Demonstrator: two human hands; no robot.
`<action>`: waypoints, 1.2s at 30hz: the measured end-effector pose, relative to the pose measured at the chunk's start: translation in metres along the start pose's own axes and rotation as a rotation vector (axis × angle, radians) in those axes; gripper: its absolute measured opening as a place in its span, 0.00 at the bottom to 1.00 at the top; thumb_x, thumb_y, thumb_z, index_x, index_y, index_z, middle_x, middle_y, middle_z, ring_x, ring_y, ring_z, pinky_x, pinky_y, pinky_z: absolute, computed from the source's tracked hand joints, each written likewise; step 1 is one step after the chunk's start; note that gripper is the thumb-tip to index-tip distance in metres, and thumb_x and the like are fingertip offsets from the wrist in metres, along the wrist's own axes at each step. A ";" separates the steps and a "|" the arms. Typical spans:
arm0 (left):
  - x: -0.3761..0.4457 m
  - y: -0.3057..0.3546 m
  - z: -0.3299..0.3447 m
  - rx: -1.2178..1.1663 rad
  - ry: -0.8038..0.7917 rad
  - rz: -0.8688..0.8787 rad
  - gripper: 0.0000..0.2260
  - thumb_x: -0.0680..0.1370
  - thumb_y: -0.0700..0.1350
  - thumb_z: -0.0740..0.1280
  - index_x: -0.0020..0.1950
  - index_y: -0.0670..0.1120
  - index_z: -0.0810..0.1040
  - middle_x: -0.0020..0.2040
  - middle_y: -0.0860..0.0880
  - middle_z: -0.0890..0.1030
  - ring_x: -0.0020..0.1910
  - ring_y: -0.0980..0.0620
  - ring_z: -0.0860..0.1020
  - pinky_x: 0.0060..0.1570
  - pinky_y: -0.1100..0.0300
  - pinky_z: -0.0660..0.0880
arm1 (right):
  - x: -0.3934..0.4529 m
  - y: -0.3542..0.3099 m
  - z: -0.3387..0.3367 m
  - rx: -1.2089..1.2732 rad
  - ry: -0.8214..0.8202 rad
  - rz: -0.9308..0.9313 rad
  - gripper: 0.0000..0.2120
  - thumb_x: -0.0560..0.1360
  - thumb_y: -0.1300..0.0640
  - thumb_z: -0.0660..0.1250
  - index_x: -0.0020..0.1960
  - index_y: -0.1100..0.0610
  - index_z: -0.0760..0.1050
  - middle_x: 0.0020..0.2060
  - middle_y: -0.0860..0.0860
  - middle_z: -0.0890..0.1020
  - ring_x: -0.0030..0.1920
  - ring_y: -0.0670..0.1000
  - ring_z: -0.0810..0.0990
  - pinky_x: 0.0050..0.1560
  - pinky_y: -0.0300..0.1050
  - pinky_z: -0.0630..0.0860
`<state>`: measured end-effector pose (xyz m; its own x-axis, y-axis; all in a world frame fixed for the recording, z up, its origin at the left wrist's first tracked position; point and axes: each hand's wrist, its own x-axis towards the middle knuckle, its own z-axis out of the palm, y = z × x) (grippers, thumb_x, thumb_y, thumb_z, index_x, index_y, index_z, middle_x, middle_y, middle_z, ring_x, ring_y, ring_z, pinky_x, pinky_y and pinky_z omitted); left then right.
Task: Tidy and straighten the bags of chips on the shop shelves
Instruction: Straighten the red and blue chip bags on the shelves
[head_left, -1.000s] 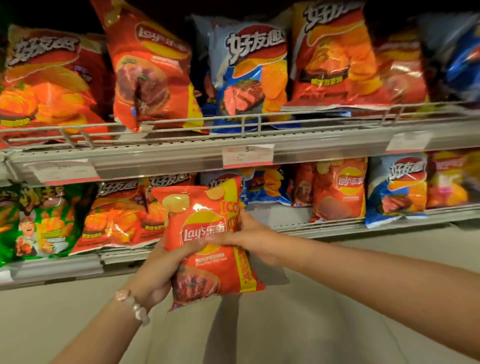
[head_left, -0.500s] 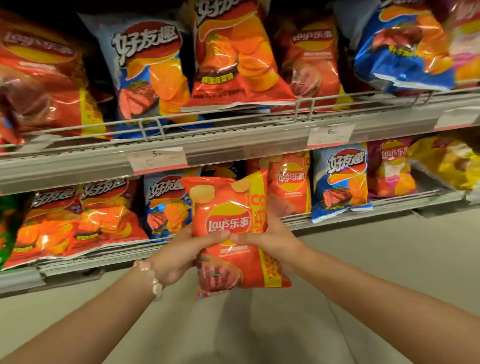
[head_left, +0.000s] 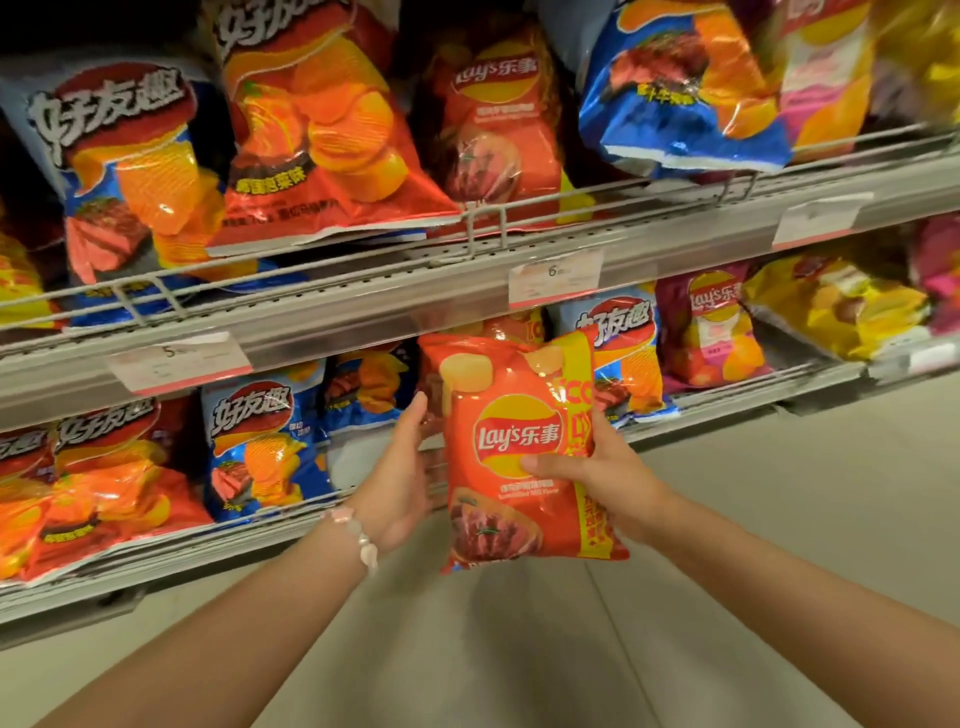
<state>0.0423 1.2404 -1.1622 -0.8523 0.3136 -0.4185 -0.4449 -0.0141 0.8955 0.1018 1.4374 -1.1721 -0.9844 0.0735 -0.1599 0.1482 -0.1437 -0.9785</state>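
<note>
Lay's bag upright before lower shelf, pinched by right hand, left hand flat-fingered against its edge; best slid gently into the gap behind, label facing out, neighbours undisturbed

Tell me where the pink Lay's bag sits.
In the head view, the pink Lay's bag stands on the lower shelf, right of centre, between a blue bag and yellow bags.
</note>
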 end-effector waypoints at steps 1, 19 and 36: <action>0.009 0.002 0.010 -0.022 0.034 0.009 0.23 0.76 0.66 0.57 0.56 0.50 0.77 0.45 0.48 0.85 0.47 0.49 0.82 0.46 0.53 0.75 | -0.001 -0.002 -0.013 -0.007 0.022 -0.008 0.33 0.57 0.57 0.80 0.57 0.43 0.69 0.47 0.44 0.85 0.47 0.46 0.84 0.44 0.42 0.80; 0.129 -0.006 0.167 0.580 0.380 0.364 0.40 0.63 0.56 0.80 0.65 0.42 0.66 0.56 0.45 0.80 0.52 0.43 0.79 0.49 0.53 0.77 | -0.013 -0.018 -0.171 -0.079 0.324 -0.116 0.38 0.50 0.48 0.80 0.58 0.40 0.70 0.48 0.43 0.84 0.46 0.47 0.84 0.45 0.50 0.81; 0.030 0.011 0.038 0.526 0.285 0.454 0.24 0.64 0.51 0.80 0.55 0.54 0.73 0.40 0.53 0.84 0.36 0.54 0.83 0.31 0.62 0.77 | -0.013 -0.027 -0.141 -0.141 0.256 -0.103 0.39 0.52 0.49 0.79 0.61 0.44 0.70 0.49 0.46 0.84 0.46 0.50 0.84 0.43 0.49 0.80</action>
<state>0.0224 1.2855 -1.1588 -0.9908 0.1260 0.0499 0.0962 0.3943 0.9139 0.1242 1.5799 -1.1622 -0.9416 0.3296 -0.0692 0.0785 0.0149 -0.9968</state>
